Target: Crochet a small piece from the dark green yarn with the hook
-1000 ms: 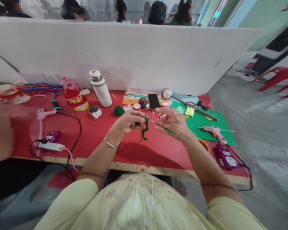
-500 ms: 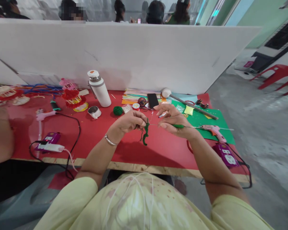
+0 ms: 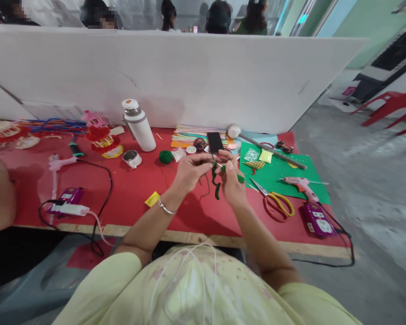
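Note:
My left hand (image 3: 193, 170), a silver bangle at its wrist, is closed on the top of a small dark green crocheted piece (image 3: 217, 184) that dangles in a curl above the red table. In my right hand (image 3: 232, 176) is a crochet hook with a green handle (image 3: 240, 178), its metal end at the top of the piece. The two hands nearly touch at the fingertips. A loose strand of green yarn hangs below my left fingers. Behind my left hand sits a ball of green yarn (image 3: 165, 156).
Scissors (image 3: 275, 204) and a pink glue gun (image 3: 301, 184) lie to the right, by a green sheet (image 3: 291, 163). A white bottle (image 3: 140, 126), a cup (image 3: 132, 159) and a phone (image 3: 215, 142) stand or lie behind. A yellow paper (image 3: 152, 199) is left of my wrist.
My right hand has moved left with the hook, up to my left hand. The scissors and the yellow paper, hidden before, now show. The green piece hangs slightly farther right.

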The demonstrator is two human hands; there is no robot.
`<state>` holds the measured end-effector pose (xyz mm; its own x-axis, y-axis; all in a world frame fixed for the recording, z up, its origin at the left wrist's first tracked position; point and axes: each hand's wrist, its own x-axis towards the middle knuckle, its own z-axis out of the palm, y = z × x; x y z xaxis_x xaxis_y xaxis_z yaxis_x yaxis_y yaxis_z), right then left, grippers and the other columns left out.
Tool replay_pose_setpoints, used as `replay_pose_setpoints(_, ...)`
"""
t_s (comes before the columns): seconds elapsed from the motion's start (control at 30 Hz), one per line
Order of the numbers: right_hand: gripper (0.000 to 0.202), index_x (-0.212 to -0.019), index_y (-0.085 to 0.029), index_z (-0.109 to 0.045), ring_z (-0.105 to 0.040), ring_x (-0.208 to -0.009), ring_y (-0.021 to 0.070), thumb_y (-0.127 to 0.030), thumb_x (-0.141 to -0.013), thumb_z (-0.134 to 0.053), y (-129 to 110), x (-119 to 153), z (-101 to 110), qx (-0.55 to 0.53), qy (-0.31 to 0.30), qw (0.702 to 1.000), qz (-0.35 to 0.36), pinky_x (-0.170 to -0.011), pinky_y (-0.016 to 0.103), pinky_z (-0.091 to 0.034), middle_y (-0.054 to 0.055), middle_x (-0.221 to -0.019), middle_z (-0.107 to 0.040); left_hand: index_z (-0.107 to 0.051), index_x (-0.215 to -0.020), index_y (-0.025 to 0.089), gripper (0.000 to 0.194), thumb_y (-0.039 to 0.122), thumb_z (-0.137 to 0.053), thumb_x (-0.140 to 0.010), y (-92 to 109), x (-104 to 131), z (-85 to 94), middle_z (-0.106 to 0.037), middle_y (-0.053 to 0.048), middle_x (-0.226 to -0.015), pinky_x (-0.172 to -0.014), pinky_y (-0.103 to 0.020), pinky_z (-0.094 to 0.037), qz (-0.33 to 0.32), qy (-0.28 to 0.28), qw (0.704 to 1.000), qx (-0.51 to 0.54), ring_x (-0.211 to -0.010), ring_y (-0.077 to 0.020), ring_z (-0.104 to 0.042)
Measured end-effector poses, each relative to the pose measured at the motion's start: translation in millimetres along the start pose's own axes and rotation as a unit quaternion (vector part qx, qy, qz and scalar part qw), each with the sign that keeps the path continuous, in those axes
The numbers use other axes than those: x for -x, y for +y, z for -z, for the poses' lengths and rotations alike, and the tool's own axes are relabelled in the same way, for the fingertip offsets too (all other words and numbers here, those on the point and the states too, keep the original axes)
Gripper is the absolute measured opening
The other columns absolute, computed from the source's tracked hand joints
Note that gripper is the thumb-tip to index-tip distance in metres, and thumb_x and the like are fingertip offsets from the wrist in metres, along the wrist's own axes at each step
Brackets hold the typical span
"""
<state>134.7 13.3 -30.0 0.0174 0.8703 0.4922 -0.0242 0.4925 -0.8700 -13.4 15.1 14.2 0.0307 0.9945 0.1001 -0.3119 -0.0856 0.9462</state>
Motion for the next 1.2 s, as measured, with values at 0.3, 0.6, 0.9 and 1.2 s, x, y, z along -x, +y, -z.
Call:
replay_pose_setpoints(0.3, 0.033, -0.100, -0.027, -0.077, -0.059, -0.126, 0.0329, -0.053, -0.102, -0.057, 23, 13, -11, 0.214, 0.115, 0.949, 0.201, -0.101, 0.052, -0.059, 0.014, -0.136, -0.056, -0.083, -0.084, 0.017, 0.019, 0.018, -0.083, -0.066, -5, 4, -8.8, -0.066, 0.003, -0.060, -0.050, -0.021, -0.041, 0.018, 0.097, 0.994, 0.039, -0.052, -0.0078, -0.053)
replay_pose_setpoints(0.6, 0.051, -0.101, -0.030, -0.083, -0.066, -0.107, 0.0280, -0.073, -0.095, -0.058, 24, -16, 36, 0.268, -0.054, 0.906, 0.324, -0.089, 0.047, -0.064, 0.011, -0.129, -0.061, -0.080, -0.074, 0.010, 0.025, 0.015, -0.089, -0.051, 21, -1, 24.9, -0.064, -0.001, -0.054, -0.043, -0.019, -0.034, 0.187, -0.084, 0.974, 0.093, -0.045, -0.0071, -0.051)
replay_pose_setpoints(0.9, 0.029, -0.105, -0.029, -0.083, -0.067, -0.118, 0.0288, -0.053, -0.097, -0.070, -5, -41, 67, 0.322, -0.164, 0.837, 0.409, -0.104, 0.049, -0.060, 0.011, -0.141, -0.065, -0.079, -0.073, 0.012, 0.020, 0.014, -0.085, -0.053, 23, -8, 34.5, -0.064, -0.001, -0.052, -0.044, -0.020, -0.036, 0.184, -0.088, 0.979, 0.027, -0.042, -0.0075, -0.051)
replay_pose_setpoints(1.2, 0.017, -0.104, -0.029, -0.081, -0.060, -0.131, 0.0304, -0.042, -0.097, -0.074, -32, -49, 75, 0.339, -0.246, 0.815, 0.401, -0.106, 0.049, -0.063, 0.007, -0.151, -0.061, -0.079, -0.067, 0.014, 0.016, 0.016, -0.078, -0.052, 25, -16, 38.5, -0.062, 0.000, -0.047, -0.041, -0.021, -0.033, 0.169, -0.132, 0.975, -0.065, -0.039, -0.0079, -0.048)
